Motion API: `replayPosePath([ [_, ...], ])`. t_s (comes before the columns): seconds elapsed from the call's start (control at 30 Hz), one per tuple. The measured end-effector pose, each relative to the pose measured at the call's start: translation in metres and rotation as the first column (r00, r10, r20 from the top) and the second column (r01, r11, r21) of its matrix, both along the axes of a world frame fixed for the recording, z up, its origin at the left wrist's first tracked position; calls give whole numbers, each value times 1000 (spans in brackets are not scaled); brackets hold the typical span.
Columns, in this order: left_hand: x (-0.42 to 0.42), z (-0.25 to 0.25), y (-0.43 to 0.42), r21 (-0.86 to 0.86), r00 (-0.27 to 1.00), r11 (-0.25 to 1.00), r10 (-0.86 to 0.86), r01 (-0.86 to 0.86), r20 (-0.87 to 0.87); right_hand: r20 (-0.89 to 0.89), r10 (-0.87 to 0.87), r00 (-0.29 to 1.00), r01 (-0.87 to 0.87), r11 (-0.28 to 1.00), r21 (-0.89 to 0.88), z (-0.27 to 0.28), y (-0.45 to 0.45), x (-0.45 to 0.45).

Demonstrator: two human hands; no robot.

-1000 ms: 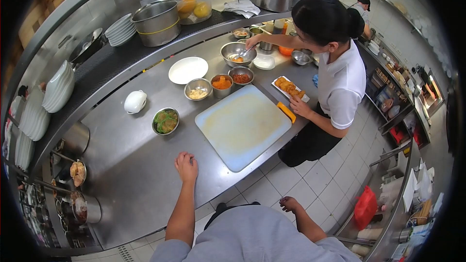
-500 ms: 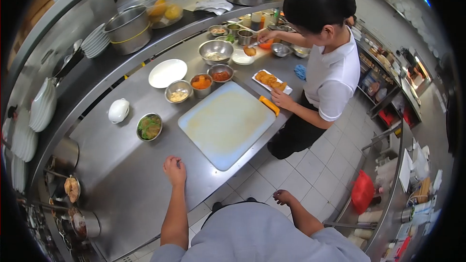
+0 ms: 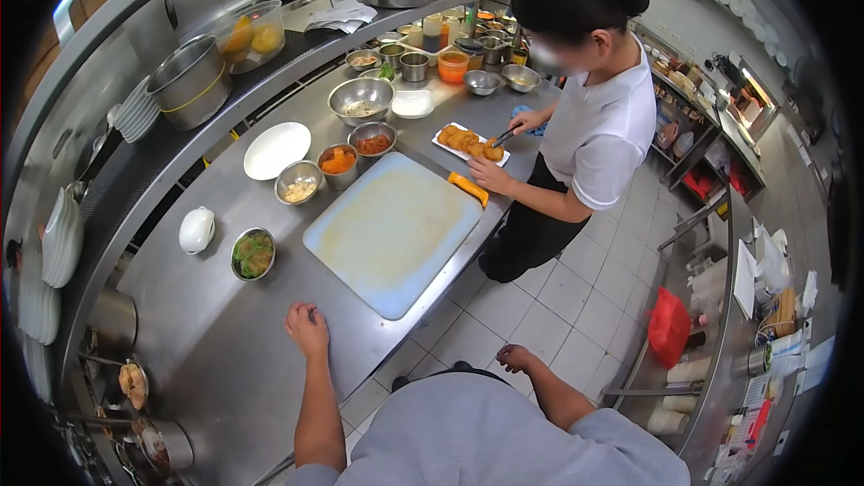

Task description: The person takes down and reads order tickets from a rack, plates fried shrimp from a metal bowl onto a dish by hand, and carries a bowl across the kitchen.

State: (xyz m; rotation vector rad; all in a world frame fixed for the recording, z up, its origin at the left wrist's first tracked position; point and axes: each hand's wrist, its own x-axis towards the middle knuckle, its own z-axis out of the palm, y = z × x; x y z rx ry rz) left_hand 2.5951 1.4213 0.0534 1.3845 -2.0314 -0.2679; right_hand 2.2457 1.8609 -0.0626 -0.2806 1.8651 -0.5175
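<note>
My left hand (image 3: 308, 329) rests on the steel counter (image 3: 211, 333) with its fingers curled in and nothing seen in them. To its upper right lies a white cutting board (image 3: 393, 232), apart from the hand. A metal bowl of green leafy food (image 3: 253, 254) stands just beyond the hand. My right hand (image 3: 516, 359) hangs beside my body over the tiled floor, fingers loosely curled, holding nothing visible. A co-worker (image 3: 598, 117) grips tongs (image 3: 509, 134) over fried golden pieces (image 3: 466, 139) on a white rectangular plate (image 3: 438, 140), the other hand near the plate's edge.
An orange-handled knife (image 3: 468, 189) lies along the board's far edge. Bowls of orange food (image 3: 337, 160), red food (image 3: 373, 142) and pale bits (image 3: 297, 184) stand behind it. A white oval plate (image 3: 277, 151) and a lidded white dish (image 3: 196, 230) are to the left.
The co-worker's tongs have come down from near the bowls, and the fried piece they held is now at the plate. My view has shifted slightly; my hands keep their pose.
</note>
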Motion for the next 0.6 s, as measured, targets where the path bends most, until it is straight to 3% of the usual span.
replayPosePath([
  [0.6, 1, -3, -1, 23, 999, 999, 32, -32, 2, 2, 21, 1000, -21, 1000, -17, -7, -4, -5],
])
